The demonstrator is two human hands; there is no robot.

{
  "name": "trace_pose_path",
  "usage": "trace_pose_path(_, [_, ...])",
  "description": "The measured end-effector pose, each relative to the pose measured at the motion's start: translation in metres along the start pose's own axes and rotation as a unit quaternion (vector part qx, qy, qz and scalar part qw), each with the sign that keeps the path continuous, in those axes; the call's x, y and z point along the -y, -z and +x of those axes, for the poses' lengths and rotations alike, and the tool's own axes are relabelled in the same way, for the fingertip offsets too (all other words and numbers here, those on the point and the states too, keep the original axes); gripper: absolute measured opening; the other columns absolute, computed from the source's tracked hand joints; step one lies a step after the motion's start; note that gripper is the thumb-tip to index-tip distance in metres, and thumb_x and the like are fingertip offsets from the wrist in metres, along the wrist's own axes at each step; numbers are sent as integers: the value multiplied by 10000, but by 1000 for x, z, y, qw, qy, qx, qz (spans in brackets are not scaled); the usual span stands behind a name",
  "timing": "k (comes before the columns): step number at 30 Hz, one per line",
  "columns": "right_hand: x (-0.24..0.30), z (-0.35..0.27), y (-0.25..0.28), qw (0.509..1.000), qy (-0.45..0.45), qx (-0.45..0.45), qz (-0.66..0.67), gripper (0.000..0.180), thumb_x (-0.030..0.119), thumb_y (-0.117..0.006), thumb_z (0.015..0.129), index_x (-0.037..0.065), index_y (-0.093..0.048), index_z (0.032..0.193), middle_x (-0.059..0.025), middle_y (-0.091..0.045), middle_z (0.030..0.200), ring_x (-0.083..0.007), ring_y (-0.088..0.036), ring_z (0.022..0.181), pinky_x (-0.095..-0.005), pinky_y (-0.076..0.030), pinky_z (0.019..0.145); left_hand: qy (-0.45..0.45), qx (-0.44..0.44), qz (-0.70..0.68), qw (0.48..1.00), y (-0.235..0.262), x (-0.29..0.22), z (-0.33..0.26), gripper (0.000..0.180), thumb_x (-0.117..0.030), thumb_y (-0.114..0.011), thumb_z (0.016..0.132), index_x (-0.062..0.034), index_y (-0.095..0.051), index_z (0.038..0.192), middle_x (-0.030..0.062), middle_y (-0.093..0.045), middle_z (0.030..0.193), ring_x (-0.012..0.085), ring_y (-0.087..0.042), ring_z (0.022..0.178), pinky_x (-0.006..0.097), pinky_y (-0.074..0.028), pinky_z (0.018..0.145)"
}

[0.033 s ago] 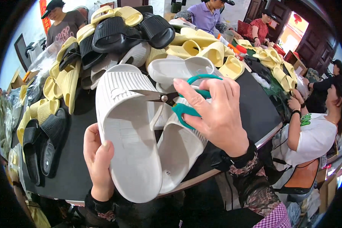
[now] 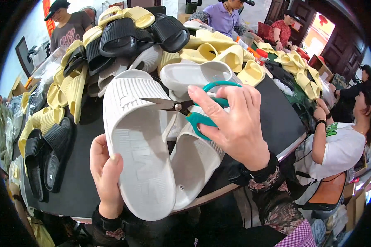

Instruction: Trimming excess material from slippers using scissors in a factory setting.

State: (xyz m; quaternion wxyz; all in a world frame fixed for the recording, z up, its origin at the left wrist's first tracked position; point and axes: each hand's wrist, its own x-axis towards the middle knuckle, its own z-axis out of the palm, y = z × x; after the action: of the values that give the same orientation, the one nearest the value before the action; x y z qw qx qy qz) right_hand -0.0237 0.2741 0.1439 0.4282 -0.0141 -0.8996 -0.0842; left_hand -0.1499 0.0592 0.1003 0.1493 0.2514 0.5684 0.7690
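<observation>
While a white slipper is held sole-up over the near edge of the black table, trimming appears to be the step in hand. The left hand is closed around the slipper's heel end at about seven o'clock, thumb on the ribbed sole and fingers hidden beneath. A second white slipper is seen just beside the first, touching it toward four o'clock; whether it is gripped by the same hand cannot be told. The right hand is curled through the green handles of a pair of scissors, held firmly. The blades are pointed toward nine o'clock and laid over the toe half of the held slipper; they look nearly closed, though the gap at the tips is too fine to judge.

What is being cut cannot be made out, and a thread or flash between the two slippers is only supposed. For the next move, the tips would need to be guided close to the slipper's edge without nicking the sole, and the slipper kept steady.

Piled yellow slippers and black slippers are heaped toward twelve o'clock, and other people are seated around the table's far side.
</observation>
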Motion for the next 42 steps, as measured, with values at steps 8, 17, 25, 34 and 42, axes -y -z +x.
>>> trace_pose_path(8, [-5, -3, -1, 1000, -4, -1, 1, 687, 106, -770, 531, 210, -596, 1187, -32, -473, 876, -209, -487, 858, -379, -347, 813, -13, 21, 3, 1000, 0, 4, 1, 524, -304, -566, 786, 59, -399, 1125, 133, -534, 1013, 140, -519, 929, 263, -414, 842])
trace_pose_path(17, [-7, -4, -1, 1000, -8, 4, 18, 691, 87, -764, 519, 205, -602, 1181, -29, -484, 882, -208, -492, 868, -374, -348, 819, -4, 9, 14, 1000, -1, 3, 4, 514, -306, -564, 796, 67, -408, 1114, 136, -531, 1000, 135, -520, 924, 253, -416, 837])
trace_pose_path(25, [-8, -3, 2, 1000, -10, 22, 20, 679, 88, -757, 536, 200, -600, 1186, -32, -491, 884, -212, -495, 868, -369, -346, 813, -11, 8, 28, 1000, 0, 3, 5, 481, -286, -550, 806, 67, -417, 1104, 126, -526, 978, 130, -520, 902, 258, -425, 816])
trace_pose_path(34, [-8, -6, -1, 1000, 0, 16, 5, 631, 110, -749, 578, 196, -602, 1186, -29, -501, 876, -209, -497, 853, -361, -343, 794, -9, -5, 31, 999, -2, 3, 5, 464, -277, -534, 796, 63, -429, 1094, 136, -527, 977, 140, -527, 896, 262, -427, 814])
trace_pose_path(42, [-6, -6, -2, 1000, -4, 15, 13, 623, 104, -750, 584, 190, -603, 1183, -29, -491, 862, -210, -490, 842, -361, -342, 788, -13, -16, 58, 998, -2, 1, 5, 475, -291, -540, 784, 63, -440, 1085, 139, -538, 951, 141, -532, 875, 263, -430, 799])
